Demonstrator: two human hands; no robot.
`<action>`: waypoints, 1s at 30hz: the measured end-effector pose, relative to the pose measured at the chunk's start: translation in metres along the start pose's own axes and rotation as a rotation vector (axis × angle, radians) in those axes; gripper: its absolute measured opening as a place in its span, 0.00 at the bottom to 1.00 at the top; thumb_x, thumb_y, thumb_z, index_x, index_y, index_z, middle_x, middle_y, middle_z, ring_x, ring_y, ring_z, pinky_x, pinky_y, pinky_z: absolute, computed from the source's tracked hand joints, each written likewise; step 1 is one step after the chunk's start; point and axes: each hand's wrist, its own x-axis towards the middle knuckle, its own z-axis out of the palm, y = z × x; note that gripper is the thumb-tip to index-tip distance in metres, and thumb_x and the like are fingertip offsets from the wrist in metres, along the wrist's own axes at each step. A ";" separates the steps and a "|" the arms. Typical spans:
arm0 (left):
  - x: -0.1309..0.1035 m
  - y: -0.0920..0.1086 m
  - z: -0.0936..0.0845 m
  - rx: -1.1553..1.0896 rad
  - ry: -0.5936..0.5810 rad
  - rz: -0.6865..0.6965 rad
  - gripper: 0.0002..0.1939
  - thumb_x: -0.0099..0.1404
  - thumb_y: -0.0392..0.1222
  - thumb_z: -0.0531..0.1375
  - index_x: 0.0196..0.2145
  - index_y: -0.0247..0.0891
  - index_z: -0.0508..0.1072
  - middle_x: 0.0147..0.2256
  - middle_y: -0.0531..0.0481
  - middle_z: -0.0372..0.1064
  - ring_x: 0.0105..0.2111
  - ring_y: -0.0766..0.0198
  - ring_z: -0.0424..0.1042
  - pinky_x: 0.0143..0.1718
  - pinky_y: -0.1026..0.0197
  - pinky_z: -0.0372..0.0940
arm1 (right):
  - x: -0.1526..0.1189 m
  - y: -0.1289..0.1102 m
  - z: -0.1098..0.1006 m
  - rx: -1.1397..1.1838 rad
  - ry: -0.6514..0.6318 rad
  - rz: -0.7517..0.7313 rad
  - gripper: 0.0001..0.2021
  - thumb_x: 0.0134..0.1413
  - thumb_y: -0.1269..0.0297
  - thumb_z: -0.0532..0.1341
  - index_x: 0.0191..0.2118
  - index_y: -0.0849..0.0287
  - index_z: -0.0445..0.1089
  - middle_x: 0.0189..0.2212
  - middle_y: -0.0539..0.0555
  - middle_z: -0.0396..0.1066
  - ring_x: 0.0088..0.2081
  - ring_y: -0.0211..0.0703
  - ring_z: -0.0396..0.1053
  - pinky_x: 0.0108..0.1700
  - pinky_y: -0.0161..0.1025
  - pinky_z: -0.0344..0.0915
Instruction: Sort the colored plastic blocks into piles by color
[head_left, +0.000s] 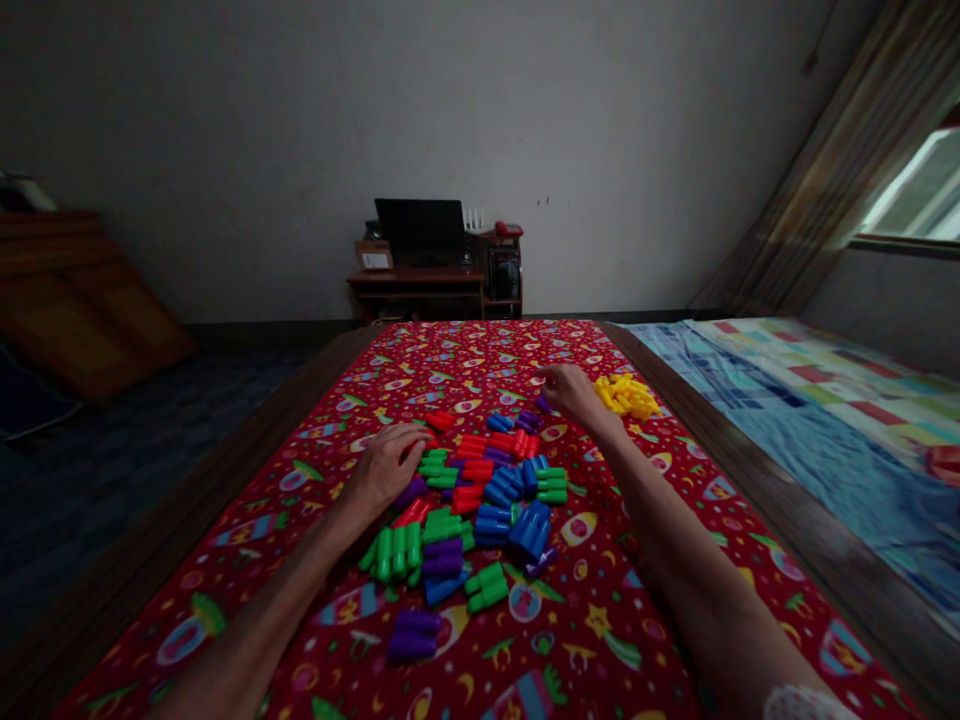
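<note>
Gripping is not confirmed for either hand. Left hand [390, 462] is lying palm down with fingers curled over the 9 o'clock edge of the mixed block pile [480, 505]; whether it is clasping a green block [433, 466] beneath the fingertips cannot be told. Right hand [571, 390] is reaching far forward, fingers loosely bent, apparently pinching nothing; its closure cannot be told either, as the fingertips are turned away.

No container is showing. Blocks are lying loose on the red patterned cloth [480, 345]: red, blue, green and purple pieces are mingling in the central pile, and a separate yellow block heap [627, 396] is sitting at 3 o'clock of the right hand, just beside it. One purple block [413, 634] is resting apart at 7 o'clock of the pile.

Both forearms are extending from the bottom edge, the right one crossing at 4 o'clock of the pile. A desk with monitor [421, 232] is standing at 12 o'clock against the wall.
</note>
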 end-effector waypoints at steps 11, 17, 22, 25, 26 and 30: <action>-0.012 -0.018 0.002 -0.022 -0.002 -0.106 0.18 0.64 0.46 0.49 0.38 0.38 0.77 0.41 0.43 0.77 0.42 0.55 0.76 0.49 0.52 0.69 | -0.011 -0.022 0.005 -0.133 -0.287 -0.069 0.17 0.56 0.67 0.59 0.51 0.55 0.72 0.49 0.58 0.72 0.50 0.47 0.69 0.45 0.36 0.64; -0.013 -0.018 0.002 -0.025 -0.007 -0.117 0.18 0.64 0.46 0.48 0.37 0.38 0.76 0.41 0.43 0.77 0.43 0.55 0.75 0.50 0.52 0.68 | -0.002 0.018 -0.014 -0.130 -0.178 0.099 0.16 0.55 0.68 0.58 0.49 0.56 0.72 0.44 0.58 0.74 0.45 0.47 0.71 0.38 0.35 0.63; -0.012 -0.016 0.001 -0.029 -0.007 -0.125 0.18 0.63 0.45 0.48 0.37 0.38 0.76 0.42 0.44 0.77 0.43 0.56 0.75 0.50 0.52 0.68 | -0.008 0.029 -0.007 -0.165 -0.195 0.187 0.16 0.55 0.71 0.58 0.50 0.60 0.70 0.47 0.61 0.73 0.47 0.48 0.70 0.40 0.35 0.63; -0.012 -0.017 0.001 -0.029 -0.015 -0.124 0.19 0.64 0.46 0.48 0.38 0.38 0.76 0.43 0.43 0.77 0.43 0.55 0.75 0.50 0.52 0.68 | -0.010 0.025 -0.004 -0.160 -0.172 0.170 0.16 0.57 0.70 0.57 0.51 0.61 0.68 0.48 0.62 0.71 0.48 0.48 0.70 0.42 0.36 0.63; -0.012 -0.017 0.001 -0.028 -0.017 -0.125 0.19 0.63 0.46 0.47 0.38 0.38 0.77 0.42 0.43 0.77 0.43 0.55 0.75 0.50 0.52 0.68 | -0.010 0.023 -0.006 -0.165 -0.160 0.167 0.16 0.58 0.70 0.57 0.51 0.61 0.67 0.48 0.62 0.72 0.48 0.48 0.70 0.42 0.36 0.63; -0.012 -0.018 0.003 -0.040 -0.012 -0.139 0.20 0.63 0.47 0.47 0.37 0.38 0.76 0.41 0.42 0.77 0.43 0.54 0.75 0.50 0.50 0.68 | -0.010 0.004 -0.023 -0.201 -0.089 0.166 0.15 0.61 0.67 0.54 0.51 0.62 0.68 0.45 0.64 0.73 0.45 0.51 0.72 0.39 0.38 0.63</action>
